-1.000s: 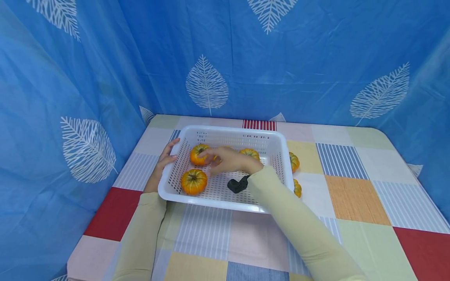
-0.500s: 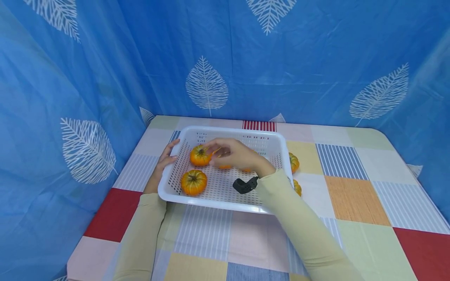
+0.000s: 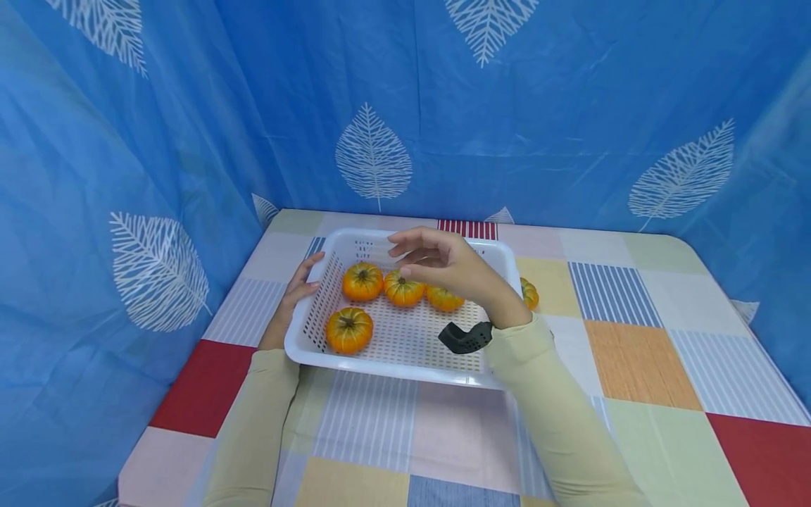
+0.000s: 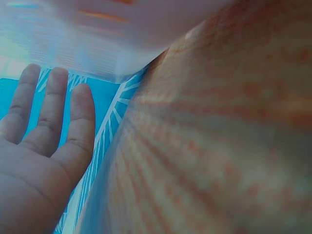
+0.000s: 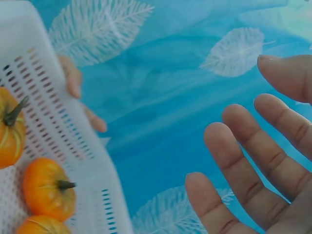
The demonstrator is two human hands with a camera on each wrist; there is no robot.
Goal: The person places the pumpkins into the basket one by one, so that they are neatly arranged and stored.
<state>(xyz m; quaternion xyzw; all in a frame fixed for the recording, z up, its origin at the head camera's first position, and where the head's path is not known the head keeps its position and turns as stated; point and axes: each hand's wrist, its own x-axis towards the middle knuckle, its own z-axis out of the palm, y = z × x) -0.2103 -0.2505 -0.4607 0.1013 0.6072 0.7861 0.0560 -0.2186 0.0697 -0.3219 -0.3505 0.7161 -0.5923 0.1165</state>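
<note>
Inside the white plastic basket (image 3: 386,364) lie several small orange pumpkins. One pumpkin (image 3: 350,329) is at the near left, while another pumpkin (image 3: 363,282), a middle pumpkin (image 3: 404,289) and a right-hand pumpkin (image 3: 445,298) form a row behind it. My left hand (image 3: 294,292) rests against the basket's left end, two digits at the rim; in the left wrist view its other fingers (image 4: 82,112) stretch out straight beside the basket wall. Above the row hovers my right hand (image 3: 450,264), holding nothing, its fingers spread and slightly bent in the right wrist view.
A further pumpkin (image 3: 530,293) sits on the patchwork tablecloth (image 3: 640,359) just right of the basket, partly hidden. A black strap-like piece (image 3: 465,338) is on my right wrist. Behind the table hangs a blue curtain (image 3: 519,141) with white leaf prints.
My right hand has risen from among the pumpkins and moved right, uncovering the middle of the row. The right sleeve now covers the nearer pumpkin outside the basket. My left hand stays put.
</note>
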